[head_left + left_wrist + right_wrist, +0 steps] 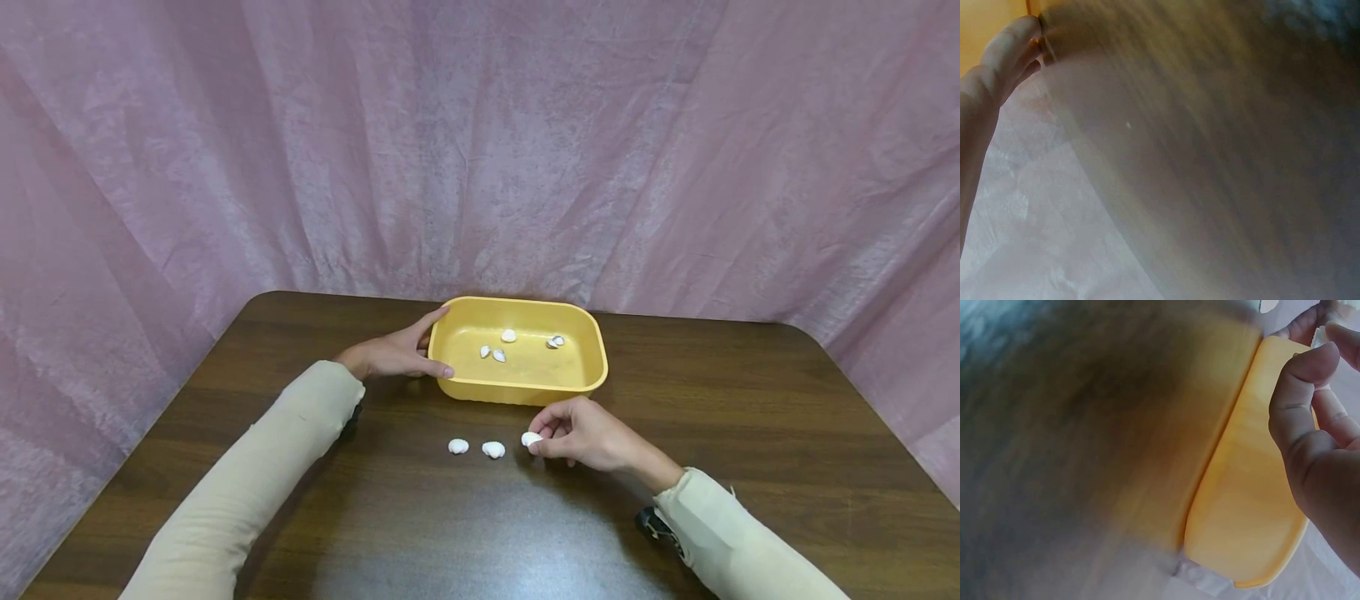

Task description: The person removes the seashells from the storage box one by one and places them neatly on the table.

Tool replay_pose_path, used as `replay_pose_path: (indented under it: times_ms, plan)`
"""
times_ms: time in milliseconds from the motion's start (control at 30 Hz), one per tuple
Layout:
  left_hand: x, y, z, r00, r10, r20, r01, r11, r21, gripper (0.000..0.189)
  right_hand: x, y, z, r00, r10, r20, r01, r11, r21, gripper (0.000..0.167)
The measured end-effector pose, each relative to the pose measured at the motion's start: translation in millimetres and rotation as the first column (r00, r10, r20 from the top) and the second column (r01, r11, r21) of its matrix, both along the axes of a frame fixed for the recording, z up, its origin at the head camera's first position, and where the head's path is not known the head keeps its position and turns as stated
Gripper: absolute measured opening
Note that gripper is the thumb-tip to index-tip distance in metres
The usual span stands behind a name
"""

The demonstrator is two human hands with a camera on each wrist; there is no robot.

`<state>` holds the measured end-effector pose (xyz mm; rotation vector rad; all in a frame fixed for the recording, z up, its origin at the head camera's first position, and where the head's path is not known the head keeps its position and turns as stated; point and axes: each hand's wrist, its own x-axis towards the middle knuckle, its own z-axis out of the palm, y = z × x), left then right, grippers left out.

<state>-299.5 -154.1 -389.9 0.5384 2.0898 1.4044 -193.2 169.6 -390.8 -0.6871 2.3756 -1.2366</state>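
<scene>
Between the thumb and fingers of my right hand is a white ribbed seashell, pinched at the table's middle, just in front of a yellow plastic basin. The right wrist view shows the same shell at the fingertips. My left hand grips the basin's left end, thumb at the front corner of the rim and fingers toward the back corner. Left of the held shell, two more white seashells lie in a row, one nearer and one farther left. Inside the basin are several small shells.
The dark wooden table extends to both sides of the basin. Behind its back edge hangs a pink velvet curtain. A dark band shows at the right wrist, below the pale sleeve.
</scene>
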Motion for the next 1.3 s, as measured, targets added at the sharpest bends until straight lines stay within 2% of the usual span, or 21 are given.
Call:
replay_pose_path:
  times_ms: [333,800,1000,1300]
  plan:
    - [0.0,0.0,0.4,1.000,-0.007,0.017,0.006,1.000,0.016,0.113,0.1,-0.7,-2.3,1.000,0.019,0.001,-0.019,1.000,-0.007,0.014]
    - [-2.1,-0.2,-0.7,1.000,-0.011,-0.003,0.011,1.000,0.005,0.113,-5.9,-2.5,-9.8,0.999,0.033,0.008,-0.033,0.997,0.066,0.012]
    - [-1.5,-0.8,-0.5,1.000,-0.015,-0.002,0.015,1.000,0.006,0.112,-7.0,-5.8,-11.9,0.998,0.059,-0.017,-0.057,0.995,0.087,0.010]
    - [-3.4,-0.8,-2.4,1.000,-0.008,0.013,0.007,1.000,0.026,0.114,-7.7,-8.2,-12.0,0.997,0.048,-0.064,-0.038,0.989,0.143,0.010]
